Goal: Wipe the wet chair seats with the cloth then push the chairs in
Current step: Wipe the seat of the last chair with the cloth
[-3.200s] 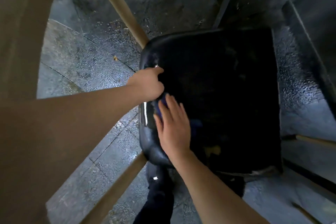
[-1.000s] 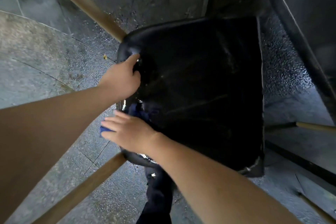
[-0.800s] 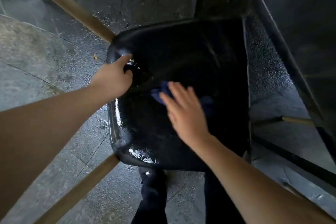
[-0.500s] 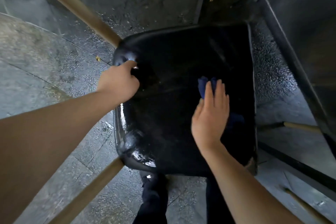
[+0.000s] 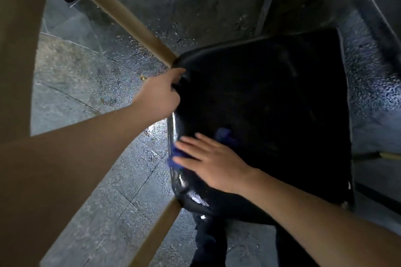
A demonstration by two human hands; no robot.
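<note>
A black, glossy chair seat [image 5: 282, 102] fills the middle and right of the head view, wet and shining along its left rim. My left hand [image 5: 159, 95] grips the seat's upper left edge, fingers curled over the rim. My right hand [image 5: 212, 162] lies flat with straight fingers on a dark blue cloth [image 5: 224, 135] at the seat's lower left part. The cloth shows above the fingers and at the fingertips by the rim; the rest is hidden under the palm.
Two tan wooden chair rails [image 5: 121, 13] [image 5: 156, 234] run diagonally to the seat's left corners. Wet grey stone floor [image 5: 86, 115] lies to the left. A dark table frame [image 5: 382, 17] stands at the right. My dark trouser legs [image 5: 208, 243] are below the seat.
My right hand has swept the cloth from the seat's right middle back to its lower left rim. My left hand keeps its grip on the upper left edge.
</note>
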